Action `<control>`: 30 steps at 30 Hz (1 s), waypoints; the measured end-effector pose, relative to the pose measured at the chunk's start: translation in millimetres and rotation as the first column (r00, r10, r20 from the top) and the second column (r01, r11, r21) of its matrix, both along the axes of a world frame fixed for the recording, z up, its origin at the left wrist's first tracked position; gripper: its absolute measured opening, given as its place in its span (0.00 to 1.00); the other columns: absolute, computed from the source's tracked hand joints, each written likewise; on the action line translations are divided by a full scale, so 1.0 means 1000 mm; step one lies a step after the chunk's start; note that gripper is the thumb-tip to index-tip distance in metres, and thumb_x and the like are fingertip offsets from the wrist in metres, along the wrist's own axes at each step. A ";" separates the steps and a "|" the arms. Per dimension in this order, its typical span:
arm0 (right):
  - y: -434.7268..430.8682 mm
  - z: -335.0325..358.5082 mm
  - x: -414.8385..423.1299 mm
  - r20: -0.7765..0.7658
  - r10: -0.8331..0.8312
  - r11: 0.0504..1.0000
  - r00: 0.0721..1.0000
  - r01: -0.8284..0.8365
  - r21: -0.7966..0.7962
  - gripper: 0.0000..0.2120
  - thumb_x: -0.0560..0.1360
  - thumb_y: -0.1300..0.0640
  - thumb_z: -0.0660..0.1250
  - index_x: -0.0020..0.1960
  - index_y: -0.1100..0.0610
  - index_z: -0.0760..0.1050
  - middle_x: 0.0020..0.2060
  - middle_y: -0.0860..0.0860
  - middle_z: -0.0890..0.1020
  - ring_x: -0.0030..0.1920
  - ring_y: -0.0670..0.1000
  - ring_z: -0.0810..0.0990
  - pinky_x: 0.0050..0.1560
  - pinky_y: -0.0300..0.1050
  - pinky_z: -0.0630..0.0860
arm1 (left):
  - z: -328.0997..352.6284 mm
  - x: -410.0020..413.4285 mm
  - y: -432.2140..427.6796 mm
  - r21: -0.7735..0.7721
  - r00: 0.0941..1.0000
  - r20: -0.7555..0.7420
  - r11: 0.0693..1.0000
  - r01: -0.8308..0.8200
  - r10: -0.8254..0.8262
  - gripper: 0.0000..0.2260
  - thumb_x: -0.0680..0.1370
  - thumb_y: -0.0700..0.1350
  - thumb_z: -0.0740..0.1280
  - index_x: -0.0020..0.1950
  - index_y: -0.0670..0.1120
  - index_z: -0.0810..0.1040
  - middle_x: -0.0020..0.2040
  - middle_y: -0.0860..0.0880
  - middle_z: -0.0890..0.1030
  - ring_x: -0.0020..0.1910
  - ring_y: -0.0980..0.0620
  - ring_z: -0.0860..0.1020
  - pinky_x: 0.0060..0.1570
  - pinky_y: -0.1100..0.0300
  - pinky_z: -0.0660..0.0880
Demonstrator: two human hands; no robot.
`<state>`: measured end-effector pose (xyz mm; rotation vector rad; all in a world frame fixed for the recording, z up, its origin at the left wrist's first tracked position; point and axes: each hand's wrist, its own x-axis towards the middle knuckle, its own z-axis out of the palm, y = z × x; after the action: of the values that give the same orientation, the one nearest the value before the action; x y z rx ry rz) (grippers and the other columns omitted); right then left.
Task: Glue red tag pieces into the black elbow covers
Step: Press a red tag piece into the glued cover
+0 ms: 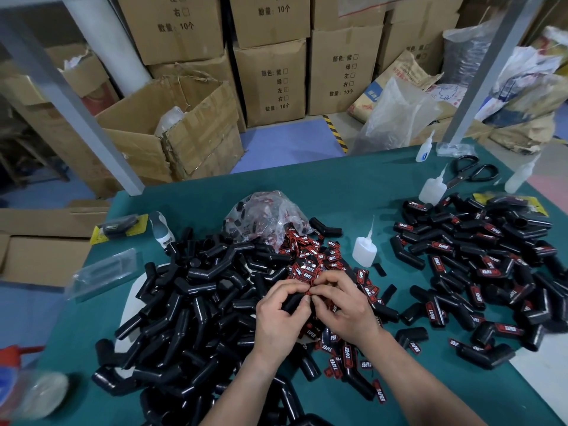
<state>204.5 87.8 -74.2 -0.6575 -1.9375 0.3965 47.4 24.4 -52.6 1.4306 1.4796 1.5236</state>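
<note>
Green table (338,186) bears glue bottle (364,251) beside red tags (310,256).

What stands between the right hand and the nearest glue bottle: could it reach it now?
Probably yes. The glue bottle stands upright just beyond the right hand, with only loose red tags lying between. It must first free its grip on a tag.

Bare mat (338,186) lies open behind the piles. A lane runs between the tags (310,262) and the right pile (479,265), with one glue bottle (364,249) standing in it. The left pile (190,309) and the bag (264,216) block the centre-left.
</note>
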 end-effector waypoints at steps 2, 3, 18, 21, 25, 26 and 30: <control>0.000 0.001 0.000 -0.002 -0.009 1.000 1.000 0.009 -0.011 0.05 0.76 0.65 0.71 0.51 0.66 0.82 0.51 0.57 0.79 0.54 0.48 0.80 0.52 0.40 0.79 | 0.001 0.000 0.001 -0.011 1.000 0.005 1.000 0.003 -0.003 0.08 0.74 0.47 0.72 0.51 0.58 0.85 0.54 0.60 0.84 0.57 0.56 0.83 0.58 0.70 0.75; -0.001 0.001 0.001 -0.006 -0.007 1.000 1.000 0.007 -0.013 0.05 0.76 0.65 0.71 0.51 0.66 0.82 0.51 0.57 0.79 0.54 0.48 0.80 0.52 0.40 0.78 | 0.001 0.000 0.000 -0.008 1.000 0.012 1.000 0.006 -0.006 0.08 0.74 0.47 0.72 0.50 0.58 0.85 0.54 0.60 0.84 0.57 0.56 0.83 0.58 0.70 0.75; -0.003 0.015 0.005 -0.039 0.066 0.984 0.997 -0.072 -0.162 0.08 0.77 0.63 0.71 0.54 0.65 0.83 0.52 0.54 0.81 0.55 0.50 0.82 0.56 0.43 0.78 | 0.001 0.001 -0.001 0.033 0.996 0.045 0.997 -0.072 0.071 0.12 0.73 0.39 0.75 0.50 0.55 0.86 0.53 0.58 0.85 0.55 0.54 0.84 0.58 0.66 0.77; -0.001 0.018 0.008 -0.087 0.063 0.976 0.994 -0.080 -0.204 0.08 0.77 0.62 0.71 0.54 0.64 0.83 0.52 0.53 0.82 0.54 0.51 0.83 0.55 0.44 0.79 | 0.003 0.003 0.000 0.057 0.994 0.054 0.994 -0.098 0.095 0.13 0.72 0.35 0.74 0.50 0.53 0.86 0.52 0.57 0.85 0.54 0.55 0.84 0.58 0.65 0.77; -0.003 0.017 0.006 -0.083 0.058 0.983 0.995 -0.071 -0.166 0.08 0.76 0.64 0.71 0.54 0.66 0.83 0.52 0.55 0.82 0.54 0.51 0.83 0.56 0.44 0.79 | 0.004 0.003 0.000 0.035 0.992 0.090 0.995 -0.094 0.091 0.12 0.73 0.35 0.74 0.49 0.52 0.86 0.51 0.56 0.85 0.54 0.54 0.84 0.58 0.65 0.77; -0.003 0.017 0.007 -0.091 0.052 0.984 0.995 -0.066 -0.167 0.09 0.76 0.64 0.71 0.54 0.66 0.83 0.52 0.55 0.82 0.55 0.51 0.83 0.56 0.45 0.79 | 0.005 0.003 -0.001 0.032 0.991 0.101 0.995 -0.095 0.091 0.12 0.73 0.35 0.74 0.49 0.52 0.86 0.51 0.56 0.85 0.54 0.54 0.84 0.58 0.65 0.77; -0.004 0.019 0.005 -0.080 0.037 0.987 0.996 -0.049 -0.155 0.07 0.75 0.64 0.71 0.53 0.65 0.83 0.52 0.54 0.83 0.54 0.50 0.83 0.54 0.45 0.80 | 0.007 0.002 -0.001 0.014 0.986 0.131 0.995 -0.101 0.099 0.11 0.73 0.35 0.74 0.48 0.51 0.86 0.51 0.54 0.86 0.54 0.53 0.84 0.59 0.62 0.78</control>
<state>209.7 84.3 -55.5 -0.6925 -1.8631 0.5971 49.1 23.4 -46.0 1.2594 1.4797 1.6649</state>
